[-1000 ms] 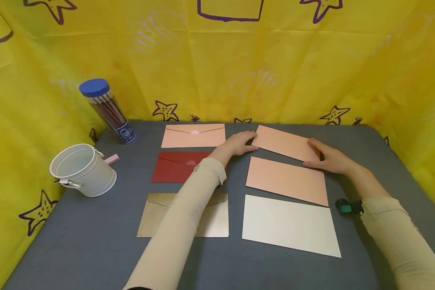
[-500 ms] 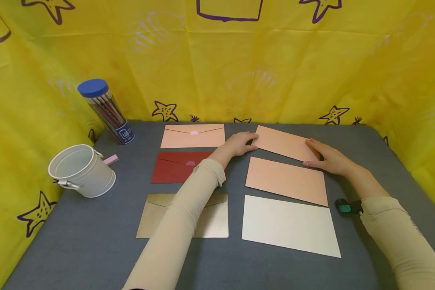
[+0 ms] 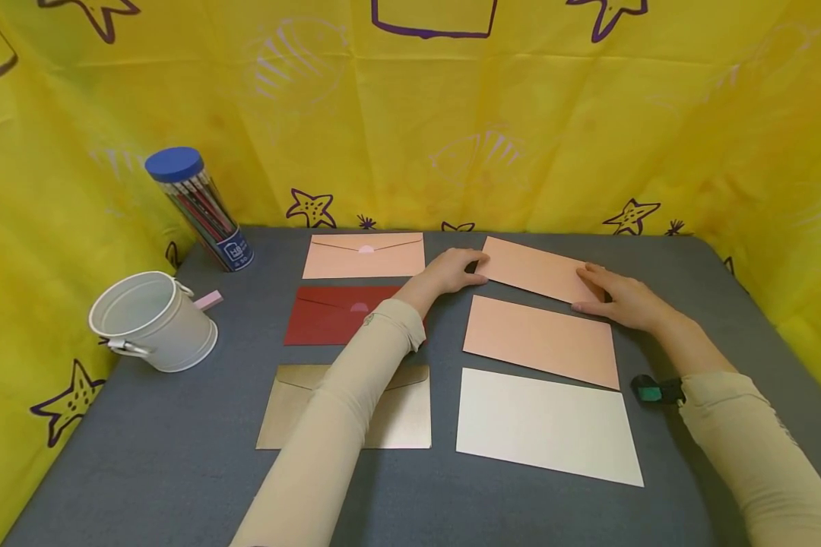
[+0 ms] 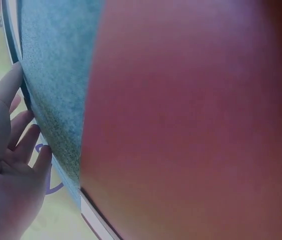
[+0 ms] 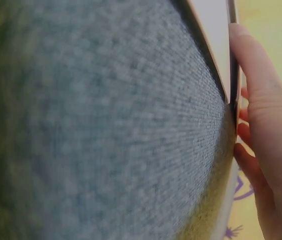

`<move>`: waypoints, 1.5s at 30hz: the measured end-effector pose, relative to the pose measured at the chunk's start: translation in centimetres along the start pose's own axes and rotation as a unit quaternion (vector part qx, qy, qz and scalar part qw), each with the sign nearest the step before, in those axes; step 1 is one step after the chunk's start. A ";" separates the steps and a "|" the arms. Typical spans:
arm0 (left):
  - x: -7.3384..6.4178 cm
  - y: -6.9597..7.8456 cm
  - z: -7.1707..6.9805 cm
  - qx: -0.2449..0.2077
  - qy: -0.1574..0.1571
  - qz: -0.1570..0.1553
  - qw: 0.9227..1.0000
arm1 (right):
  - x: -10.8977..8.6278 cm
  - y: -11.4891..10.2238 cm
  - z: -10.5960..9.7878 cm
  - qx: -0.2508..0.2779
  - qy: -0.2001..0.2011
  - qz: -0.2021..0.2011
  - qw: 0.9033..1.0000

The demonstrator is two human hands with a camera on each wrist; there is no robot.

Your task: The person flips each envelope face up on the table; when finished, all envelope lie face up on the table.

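Observation:
In the head view, a plain peach envelope point(image 3: 530, 266) lies slanted near the table's back edge. At its left end is my left hand point(image 3: 447, 271), fingertips and thumb touching the edge. My right hand point(image 3: 622, 298) rests against its other end, thumb at the lower corner and fingers on the upper side. In the left wrist view, the fingers point(image 4: 26, 142) look relaxed. The right wrist view has the thumb point(image 5: 253, 52) straight along the edge. In front lie a second peach envelope point(image 3: 540, 340) and a white envelope point(image 3: 547, 425).
Left of these lie a pink envelope point(image 3: 366, 262), a red envelope point(image 3: 328, 315) and a gold envelope point(image 3: 400, 418), the last two partly under my left arm. A white bucket point(image 3: 171, 330), a pink block point(image 3: 208, 301) and a pencil tub point(image 3: 205, 213) stand further left.

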State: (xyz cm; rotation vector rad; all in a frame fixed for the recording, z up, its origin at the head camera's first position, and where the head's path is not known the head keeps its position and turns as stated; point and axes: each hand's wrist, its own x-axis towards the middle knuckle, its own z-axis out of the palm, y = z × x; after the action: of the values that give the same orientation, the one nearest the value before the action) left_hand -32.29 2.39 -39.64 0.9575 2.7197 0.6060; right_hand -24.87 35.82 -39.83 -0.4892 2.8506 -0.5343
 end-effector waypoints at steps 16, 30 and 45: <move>0.3 0.1 -0.3 -0.077 0.110 0.027 0.991 | -0.6 -0.7 -0.7 0.062 0.132 0.007 0.989; -0.2 0.1 -1.1 -0.195 0.195 0.018 0.961 | 0.2 -0.5 -0.5 0.089 0.278 0.029 0.956; -0.4 -0.7 -0.7 -0.220 0.176 -0.061 0.958 | 1.5 -1.2 -0.2 0.145 0.151 0.078 0.975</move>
State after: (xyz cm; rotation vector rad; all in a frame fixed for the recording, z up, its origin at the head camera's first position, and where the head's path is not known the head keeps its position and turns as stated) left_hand -32.61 1.44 -39.27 0.6096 2.7124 1.3969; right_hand -25.98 34.32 -39.34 -0.1412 2.9770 -1.0545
